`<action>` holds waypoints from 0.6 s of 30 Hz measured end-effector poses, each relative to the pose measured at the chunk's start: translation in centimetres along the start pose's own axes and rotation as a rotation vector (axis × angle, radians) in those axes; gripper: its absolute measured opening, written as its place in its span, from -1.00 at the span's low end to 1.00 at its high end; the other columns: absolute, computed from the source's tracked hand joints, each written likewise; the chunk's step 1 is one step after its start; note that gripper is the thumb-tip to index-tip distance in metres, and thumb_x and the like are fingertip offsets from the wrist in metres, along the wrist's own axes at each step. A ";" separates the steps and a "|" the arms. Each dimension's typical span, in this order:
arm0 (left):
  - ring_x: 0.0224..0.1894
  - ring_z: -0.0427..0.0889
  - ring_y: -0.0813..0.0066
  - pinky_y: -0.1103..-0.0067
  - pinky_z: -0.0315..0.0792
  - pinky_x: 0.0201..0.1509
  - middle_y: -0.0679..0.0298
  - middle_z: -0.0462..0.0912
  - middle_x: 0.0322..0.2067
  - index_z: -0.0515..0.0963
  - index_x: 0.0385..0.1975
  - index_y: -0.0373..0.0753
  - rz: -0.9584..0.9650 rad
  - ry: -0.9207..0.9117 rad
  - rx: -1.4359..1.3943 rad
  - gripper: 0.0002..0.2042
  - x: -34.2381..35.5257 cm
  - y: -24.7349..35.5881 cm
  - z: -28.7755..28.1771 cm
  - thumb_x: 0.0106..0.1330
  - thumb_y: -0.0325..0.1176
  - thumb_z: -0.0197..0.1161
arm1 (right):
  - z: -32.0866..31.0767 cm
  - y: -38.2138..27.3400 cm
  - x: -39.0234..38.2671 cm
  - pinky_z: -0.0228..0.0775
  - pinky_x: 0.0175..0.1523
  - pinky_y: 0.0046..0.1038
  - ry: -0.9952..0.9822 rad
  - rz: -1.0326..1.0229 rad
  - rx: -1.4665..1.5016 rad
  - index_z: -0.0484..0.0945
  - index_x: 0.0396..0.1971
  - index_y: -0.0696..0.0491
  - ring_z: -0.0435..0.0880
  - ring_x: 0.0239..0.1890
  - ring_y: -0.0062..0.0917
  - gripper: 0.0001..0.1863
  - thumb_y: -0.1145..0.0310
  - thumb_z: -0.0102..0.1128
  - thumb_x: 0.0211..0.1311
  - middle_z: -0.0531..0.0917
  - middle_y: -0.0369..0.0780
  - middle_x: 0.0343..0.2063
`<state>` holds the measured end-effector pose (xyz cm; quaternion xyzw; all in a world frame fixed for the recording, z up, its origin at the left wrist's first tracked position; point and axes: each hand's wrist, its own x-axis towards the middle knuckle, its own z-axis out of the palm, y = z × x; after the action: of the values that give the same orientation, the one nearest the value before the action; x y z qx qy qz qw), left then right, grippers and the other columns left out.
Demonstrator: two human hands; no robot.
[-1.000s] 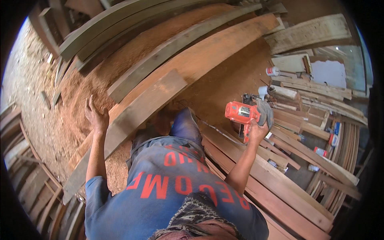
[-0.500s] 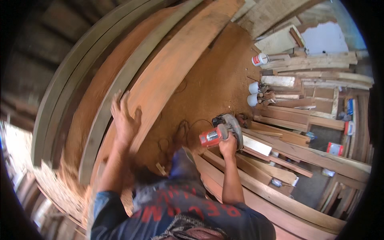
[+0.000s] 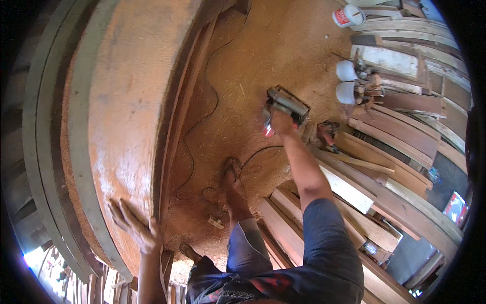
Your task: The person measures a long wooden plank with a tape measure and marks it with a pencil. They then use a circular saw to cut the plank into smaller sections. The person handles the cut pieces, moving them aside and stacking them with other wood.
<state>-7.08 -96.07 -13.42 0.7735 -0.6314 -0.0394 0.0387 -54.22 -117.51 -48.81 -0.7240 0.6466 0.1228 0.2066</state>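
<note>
The left hand (image 3: 135,228) lay spread wide on one plank (image 3: 134,101) at left; the right hand (image 3: 281,122) gripped one saw (image 3: 289,104); three white tubs (image 3: 346,93) were far right

The board (image 3: 131,86) lies left of the power tool (image 3: 289,104), buckets (image 3: 346,71) right.

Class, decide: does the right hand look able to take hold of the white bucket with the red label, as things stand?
Probably not: the right hand grips the power tool, and the bucket sits farther out. It would likely need to set that down first.
</note>
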 end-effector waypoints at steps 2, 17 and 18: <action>0.62 -0.18 -0.19 -0.12 -0.23 0.61 -0.20 -0.09 0.57 0.01 0.57 -0.35 0.017 -0.001 -0.022 -0.12 0.2 -0.3 0.4 0.52 0.31 -0.21 | 3.7 0.7 4.5 0.63 0.02 -0.10 0.004 -0.070 -0.232 0.59 0.11 0.01 0.80 -0.07 -0.13 -0.65 0.36 -0.03 0.43 0.76 0.01 -0.07; 0.61 -0.11 -0.23 -0.09 -0.18 0.60 -0.31 -0.04 0.53 0.04 0.53 -0.43 -0.023 -0.068 -0.112 -0.05 1.4 0.1 0.3 0.45 0.33 -0.02 | 23.9 -9.4 -1.6 0.38 0.35 0.02 -0.215 -0.143 -0.068 0.19 0.52 -0.03 0.47 0.35 -0.03 -0.26 0.24 0.13 0.36 0.35 0.06 0.42; 0.61 -0.13 -0.27 -0.11 -0.19 0.60 -0.29 -0.06 0.54 0.06 0.54 -0.40 -0.037 -0.056 -0.107 -0.05 1.2 0.1 -0.1 0.42 0.32 0.04 | 22.5 -12.6 -4.1 0.41 0.34 0.01 -0.095 -0.086 0.412 0.19 0.52 -0.02 0.52 0.30 0.00 -0.26 0.25 0.12 0.35 0.42 0.05 0.39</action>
<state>-6.94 -97.22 -13.36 0.7804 -0.6149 -0.0954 0.0614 -40.35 -102.57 -65.10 -0.6868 0.6161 0.0132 0.3855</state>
